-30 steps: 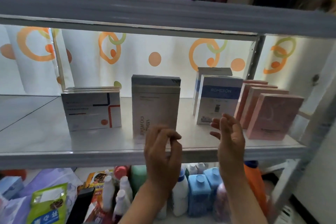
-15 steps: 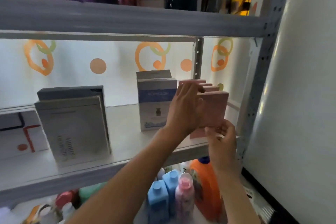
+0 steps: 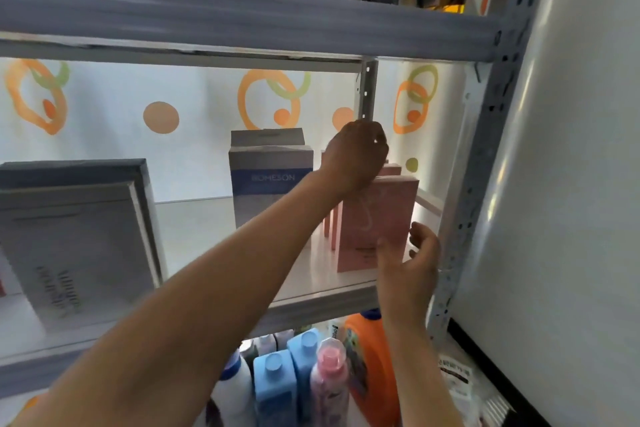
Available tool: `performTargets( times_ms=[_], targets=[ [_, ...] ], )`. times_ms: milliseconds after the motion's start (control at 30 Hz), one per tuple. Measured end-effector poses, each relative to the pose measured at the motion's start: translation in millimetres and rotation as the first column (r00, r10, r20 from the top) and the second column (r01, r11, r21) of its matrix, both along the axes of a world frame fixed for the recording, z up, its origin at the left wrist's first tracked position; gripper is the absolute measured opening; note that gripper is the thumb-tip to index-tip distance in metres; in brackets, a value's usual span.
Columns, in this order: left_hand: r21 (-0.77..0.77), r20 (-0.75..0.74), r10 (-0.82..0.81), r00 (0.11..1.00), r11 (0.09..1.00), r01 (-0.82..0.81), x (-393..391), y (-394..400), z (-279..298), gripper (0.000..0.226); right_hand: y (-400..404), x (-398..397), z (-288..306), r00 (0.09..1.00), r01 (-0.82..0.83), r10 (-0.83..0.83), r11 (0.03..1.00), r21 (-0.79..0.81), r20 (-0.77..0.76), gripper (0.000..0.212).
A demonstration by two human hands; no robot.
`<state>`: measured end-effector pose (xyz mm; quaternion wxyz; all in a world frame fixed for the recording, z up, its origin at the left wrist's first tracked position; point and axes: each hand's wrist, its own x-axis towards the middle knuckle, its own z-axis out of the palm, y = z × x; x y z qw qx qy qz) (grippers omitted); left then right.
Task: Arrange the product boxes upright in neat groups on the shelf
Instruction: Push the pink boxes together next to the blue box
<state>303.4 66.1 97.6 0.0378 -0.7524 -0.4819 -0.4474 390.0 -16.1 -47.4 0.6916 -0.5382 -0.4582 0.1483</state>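
Note:
Several pink boxes point(image 3: 375, 218) stand upright in a row, front to back, at the right end of the white shelf point(image 3: 322, 298). My left hand point(image 3: 358, 158) reaches over them, its fingers curled down on the tops of the rear pink boxes. At the front pink box's lower right corner, my right hand point(image 3: 410, 260) pinches it, thumb on the face and fingers by the side edge. Two blue-and-white boxes point(image 3: 272, 180) stand upright just left of the pink row. A large grey box point(image 3: 76, 239) stands upright at the shelf's left.
The perforated grey shelf post point(image 3: 474, 184) stands close to the right of the pink boxes, with a white wall beyond. A shelf beam point(image 3: 242, 21) runs overhead. Blue, pink and orange bottles point(image 3: 311, 378) fill the shelf below.
My left hand has risen from the front pink box's face to the tops of the rear ones. My right hand stays at the front box's lower right corner. The pink row looks straighter.

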Motion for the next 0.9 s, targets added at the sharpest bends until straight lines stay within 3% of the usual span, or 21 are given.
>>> performTargets(
  times_ms=[167,467,600,733,900],
  targets=[
    [-0.088,-0.074,0.157,0.985,0.983,-0.163,0,30,12,0.025,9,-7,-4,0.999,0.02,-0.019,0.999,-0.037,0.043,0.075],
    [-0.375,-0.416,0.133,0.899,0.876,-0.303,-1,66,14,0.044,22,-11,-16,0.997,-0.034,0.041,0.995,-0.098,0.072,0.103],
    [-0.559,-0.461,0.011,0.887,0.773,-0.3,-3,66,22,0.047,19,-10,-21,0.989,-0.054,0.067,0.994,-0.099,0.132,0.105],
    [-0.602,-0.468,-0.045,0.883,0.747,-0.281,-5,65,23,0.049,15,-15,-20,0.971,-0.03,0.062,0.99,-0.14,0.229,0.11],
    [-0.718,-0.44,-0.078,0.895,0.629,-0.298,-8,65,25,0.077,15,-12,-21,0.947,-0.036,0.091,0.983,-0.181,0.307,0.116]
  ],
)
